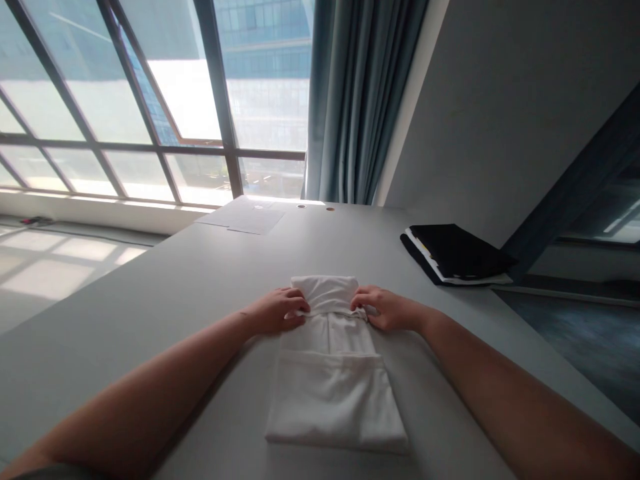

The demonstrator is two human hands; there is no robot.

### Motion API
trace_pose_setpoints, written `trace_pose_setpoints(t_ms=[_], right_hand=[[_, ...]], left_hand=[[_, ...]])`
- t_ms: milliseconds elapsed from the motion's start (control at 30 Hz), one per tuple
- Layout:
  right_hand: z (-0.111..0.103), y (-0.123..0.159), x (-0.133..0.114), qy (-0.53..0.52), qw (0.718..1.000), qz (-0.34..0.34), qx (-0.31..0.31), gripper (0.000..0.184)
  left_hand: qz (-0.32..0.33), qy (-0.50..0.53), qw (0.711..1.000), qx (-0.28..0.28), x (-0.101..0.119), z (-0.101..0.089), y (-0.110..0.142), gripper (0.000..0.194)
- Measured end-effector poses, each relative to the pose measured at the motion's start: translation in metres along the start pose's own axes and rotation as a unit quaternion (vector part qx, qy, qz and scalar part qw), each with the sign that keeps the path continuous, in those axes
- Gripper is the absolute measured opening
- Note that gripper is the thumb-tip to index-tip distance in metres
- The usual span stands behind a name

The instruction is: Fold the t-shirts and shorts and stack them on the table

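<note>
A folded white cloth garment (336,400) lies flat on the white table, its kind not clear from the folds. Its near end is doubled over into a wide panel, and a narrower strip with a seam down the middle shows beyond. At the far end another flap is folded toward me. My left hand (277,310) grips the left side of that far flap, fingers curled over its edge. On the right side, my right hand (387,308) pinches the same flap near its bunched edge.
Black folders or cloths with white sheets between them (457,253) are stacked at the table's right edge. Paper sheets (257,220) lie at the far left of the table (210,280). Beyond are a blue curtain (350,100) and large windows (270,87).
</note>
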State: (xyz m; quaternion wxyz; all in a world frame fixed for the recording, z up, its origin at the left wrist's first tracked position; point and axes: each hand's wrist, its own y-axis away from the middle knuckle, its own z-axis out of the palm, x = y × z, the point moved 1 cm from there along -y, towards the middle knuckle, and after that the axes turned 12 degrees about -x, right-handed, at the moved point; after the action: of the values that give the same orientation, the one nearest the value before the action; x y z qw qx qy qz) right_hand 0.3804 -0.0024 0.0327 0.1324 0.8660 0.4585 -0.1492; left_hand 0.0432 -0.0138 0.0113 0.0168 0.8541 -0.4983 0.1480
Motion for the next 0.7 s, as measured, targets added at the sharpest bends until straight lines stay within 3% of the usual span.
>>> trace_pose_setpoints(t_ms=[200, 367, 567, 700], right_hand=[[-0.014, -0.004, -0.012, -0.046, 0.999, -0.024, 0.007, 0.020], [-0.017, -0.006, -0.014, -0.038, 0.996, -0.013, -0.077, 0.018], [-0.020, -0.007, -0.006, -0.036, 0.999, 0.004, 0.003, 0.016], [-0.015, -0.009, 0.003, -0.044, 0.999, 0.028, -0.005, 0.018]], left_hand=[[-0.024, 0.086, 0.995, 0.047, -0.006, -0.009, -0.001, 0.018], [0.006, 0.187, 0.982, -0.035, -0.004, -0.015, -0.001, 0.018], [-0.024, 0.161, 0.986, -0.026, -0.010, -0.010, -0.004, 0.041], [-0.049, 0.102, 0.994, 0.008, -0.015, -0.005, -0.003, 0.035]])
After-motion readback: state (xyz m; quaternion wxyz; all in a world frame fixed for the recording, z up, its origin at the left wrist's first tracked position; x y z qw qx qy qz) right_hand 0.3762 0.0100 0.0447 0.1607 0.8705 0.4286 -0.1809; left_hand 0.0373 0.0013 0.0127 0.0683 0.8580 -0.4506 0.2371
